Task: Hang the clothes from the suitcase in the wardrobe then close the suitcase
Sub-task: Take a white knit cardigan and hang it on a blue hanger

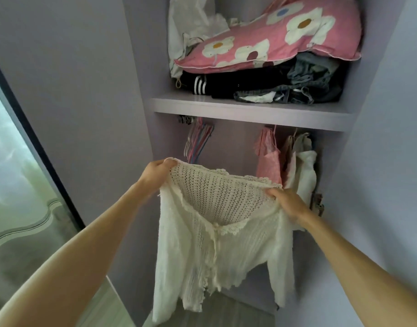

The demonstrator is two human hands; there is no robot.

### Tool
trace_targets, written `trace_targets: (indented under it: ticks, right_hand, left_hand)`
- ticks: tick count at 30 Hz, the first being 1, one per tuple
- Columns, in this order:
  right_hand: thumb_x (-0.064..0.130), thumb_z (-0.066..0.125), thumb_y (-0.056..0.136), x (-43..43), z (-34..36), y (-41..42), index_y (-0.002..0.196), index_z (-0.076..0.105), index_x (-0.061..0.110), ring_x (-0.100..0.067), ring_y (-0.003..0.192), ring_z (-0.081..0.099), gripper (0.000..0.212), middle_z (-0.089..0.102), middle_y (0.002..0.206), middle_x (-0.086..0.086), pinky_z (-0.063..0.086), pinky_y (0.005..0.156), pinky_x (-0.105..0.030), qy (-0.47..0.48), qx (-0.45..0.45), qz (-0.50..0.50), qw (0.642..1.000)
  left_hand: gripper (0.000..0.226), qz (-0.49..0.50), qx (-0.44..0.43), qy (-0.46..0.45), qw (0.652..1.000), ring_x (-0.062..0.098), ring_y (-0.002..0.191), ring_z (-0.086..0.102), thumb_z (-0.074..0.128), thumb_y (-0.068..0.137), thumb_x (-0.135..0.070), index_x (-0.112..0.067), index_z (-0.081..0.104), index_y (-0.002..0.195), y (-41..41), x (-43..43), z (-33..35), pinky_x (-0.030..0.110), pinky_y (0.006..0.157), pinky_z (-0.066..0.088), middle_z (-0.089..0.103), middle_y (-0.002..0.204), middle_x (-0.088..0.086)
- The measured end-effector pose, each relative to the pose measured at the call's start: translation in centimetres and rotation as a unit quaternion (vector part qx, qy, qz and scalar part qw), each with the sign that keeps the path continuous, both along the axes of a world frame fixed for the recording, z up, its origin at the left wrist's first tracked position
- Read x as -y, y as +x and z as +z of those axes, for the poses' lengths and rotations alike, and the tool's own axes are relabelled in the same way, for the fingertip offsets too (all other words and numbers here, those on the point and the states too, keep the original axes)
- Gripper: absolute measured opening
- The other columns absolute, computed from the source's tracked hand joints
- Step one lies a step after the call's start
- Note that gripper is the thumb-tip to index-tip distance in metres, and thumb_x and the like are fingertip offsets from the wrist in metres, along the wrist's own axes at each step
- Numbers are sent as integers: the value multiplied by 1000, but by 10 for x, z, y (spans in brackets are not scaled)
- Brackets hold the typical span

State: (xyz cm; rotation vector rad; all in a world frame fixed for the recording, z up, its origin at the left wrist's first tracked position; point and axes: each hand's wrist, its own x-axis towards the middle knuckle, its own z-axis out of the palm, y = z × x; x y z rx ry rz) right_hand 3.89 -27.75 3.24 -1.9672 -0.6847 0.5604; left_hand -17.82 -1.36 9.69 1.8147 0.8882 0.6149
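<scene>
Left hand (156, 172) and right hand (286, 202) each grip the cardigan (217, 234) at its shoulders, before the wardrobe (250, 112). Rail hidden under shelf. Empty hangers (198, 140) left; hung clothes (285, 161) right, partly covered.

Reaching forward with both bare arms, pinching the white knit top (217, 246) by one corner in the left hand (156, 173) (raised higher) and gripping the other in the right hand (289, 204).

l hand (156, 173) & r hand (289, 204) bare, forearms (96, 232) unsleeved.
</scene>
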Motion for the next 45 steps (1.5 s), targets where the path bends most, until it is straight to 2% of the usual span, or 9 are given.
trace_targets:
  ticks: [6, 11, 17, 21, 28, 31, 36, 40, 45]
  right_hand:
    - [22, 48, 88, -10, 14, -8, 89, 71, 2, -31, 94, 64, 30, 70, 91, -14, 47, 93, -44, 218, -318, 110, 916]
    - [-2, 56, 86, -34, 28, -20, 91, 66, -2, -28, 82, 66, 12, 68, 86, -15, 53, 77, -38, 140, -158, 130, 969]
    - [15, 75, 85, -79, 30, -49, 98, 75, 10, -17, 87, 69, 13, 73, 94, -10, 54, 80, -28, 103, -9, 195, 975]
    - [19, 78, 83, -105, 31, -57, 99, 77, 15, -18, 95, 70, 16, 75, 95, -3, 55, 87, -29, 84, -2, 198, 977]
    - [27, 82, 80, -150, 32, -71, 91, 78, 21, -15, 86, 70, 14, 75, 88, 3, 55, 78, -24, 93, 33, 115, 989]
    - [28, 80, 82, -171, 32, -74, 91, 78, 24, -6, 78, 68, 10, 74, 84, 7, 49, 69, -17, 97, 62, 80, 990]
    - [25, 77, 85, -210, 32, -73, 86, 76, 31, 2, 72, 63, 6, 72, 79, 12, 47, 66, -10, 71, 102, 60, 991]
    - [23, 69, 89, -254, 34, -55, 84, 71, 32, 1, 60, 63, 11, 70, 70, 10, 50, 66, -22, 41, 103, 27, 993]
    - [19, 60, 89, -314, 20, 3, 83, 67, 30, -17, 84, 69, 14, 73, 81, 7, 55, 78, -36, -19, 89, -35, 995]
  left_hand:
    - [15, 35, 82, -132, 987, 25, 97, 66, 61, 92, -32, -19, 68, 90, 2, 12, 3, 43, 93, 52, 71, 100, 6]
    - [25, -118, 32, -59, 991, 19, 96, 65, 76, 67, -35, -18, 67, 83, 6, 27, -3, 44, 98, 46, 71, 90, -5]
    - [76, -179, -153, 153, 960, -1, 102, 58, 75, 67, -70, -41, 52, 134, 12, 56, -17, 23, 90, 45, 58, 113, -26]
    - [28, -171, -163, 213, 948, 3, 69, 58, 73, 77, -62, -34, 67, 80, 12, 32, -28, 20, 63, 44, 63, 73, -16]
    - [23, -206, -166, 252, 931, 9, 72, 64, 63, 89, -50, -28, 65, 91, 2, -29, -26, 32, 68, 55, 66, 79, -10]
    - [21, -198, -220, 361, 885, 18, 78, 65, 54, 92, -45, -25, 59, 96, 5, -50, -17, 35, 71, 55, 67, 87, -6]
    - [22, -218, -305, 588, 717, 26, 90, 64, 45, 93, -23, -21, 57, 111, 15, -75, -8, 35, 70, 47, 67, 102, 2]
    - [37, -185, -299, 641, 683, 27, 105, 59, 45, 94, -9, -16, 44, 130, 33, -114, 1, 36, 63, 44, 45, 137, 8]
    - [39, -116, -276, 685, 664, 30, 105, 54, 27, 86, -7, -12, 52, 115, 51, -185, -10, 40, 75, 51, 56, 125, 13]
